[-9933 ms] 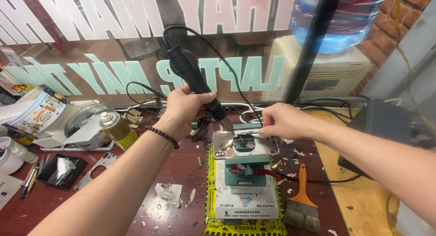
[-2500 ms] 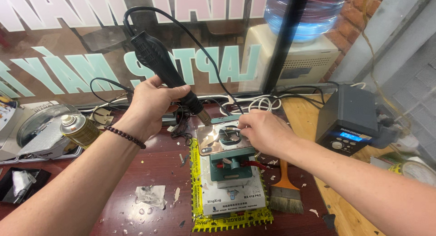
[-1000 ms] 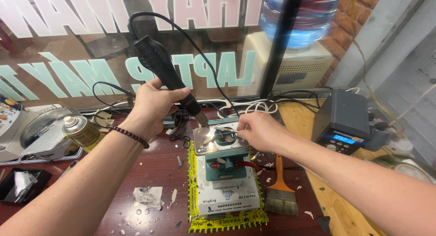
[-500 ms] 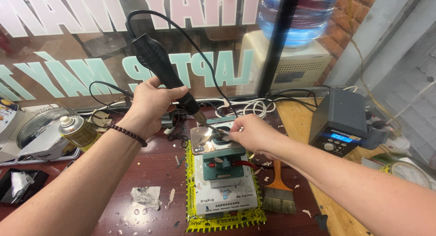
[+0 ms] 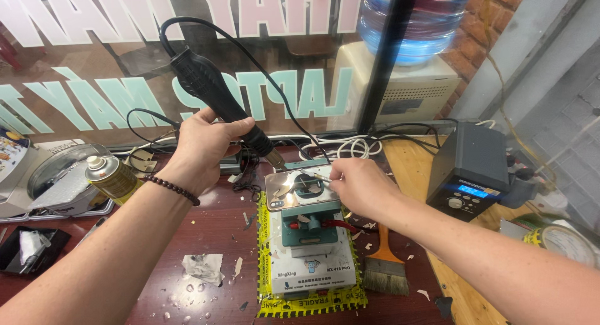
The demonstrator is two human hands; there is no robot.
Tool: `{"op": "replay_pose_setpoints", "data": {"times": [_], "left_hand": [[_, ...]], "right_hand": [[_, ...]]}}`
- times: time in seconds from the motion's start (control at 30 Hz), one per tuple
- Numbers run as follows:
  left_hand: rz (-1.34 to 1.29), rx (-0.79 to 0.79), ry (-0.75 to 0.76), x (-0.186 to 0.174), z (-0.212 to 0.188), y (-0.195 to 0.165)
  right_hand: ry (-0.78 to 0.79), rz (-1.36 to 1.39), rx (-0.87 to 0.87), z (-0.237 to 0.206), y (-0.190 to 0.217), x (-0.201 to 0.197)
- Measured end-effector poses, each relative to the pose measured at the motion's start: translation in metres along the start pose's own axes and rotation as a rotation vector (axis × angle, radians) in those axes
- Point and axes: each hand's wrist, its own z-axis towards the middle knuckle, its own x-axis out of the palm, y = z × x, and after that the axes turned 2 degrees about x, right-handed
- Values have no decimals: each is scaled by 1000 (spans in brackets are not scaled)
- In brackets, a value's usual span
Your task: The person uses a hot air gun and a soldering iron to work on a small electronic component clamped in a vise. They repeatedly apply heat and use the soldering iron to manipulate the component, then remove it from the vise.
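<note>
Hot air tool and tweezers over a clamped phone

The left hand (image 5: 203, 144) grips the black hot air tool (image 5: 215, 100); the right hand (image 5: 359, 186) pinches thin tweezers (image 5: 317, 175) on the phone (image 5: 300, 187) between both hands.

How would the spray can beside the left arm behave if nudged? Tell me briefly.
The spray can leans tilted against a grey tray, so a nudge would probably topple it. Being round, it would likely roll across the table. Its smooth metal may feel slippery.

Head camera, close, looking down over workbench (image 5: 206, 237).
</note>
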Motion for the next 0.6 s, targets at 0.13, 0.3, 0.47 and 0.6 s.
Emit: {"op": "replay_pose_setpoints", "data": {"times": [0.13,0.3,0.47,0.6], "left_hand": [[-7,12,6,0,3,4],[-2,-1,-7,6,5,7],[-5,7,-5,2,3,6],[-16,-6,-4,-1,0,5]], "right_hand": [[-111,-62,-152,-6,5,7],[-21,105,10,-1,10,11],[41,130,86,0,11,10],[-14,57,-34,-9,20,6]]}}
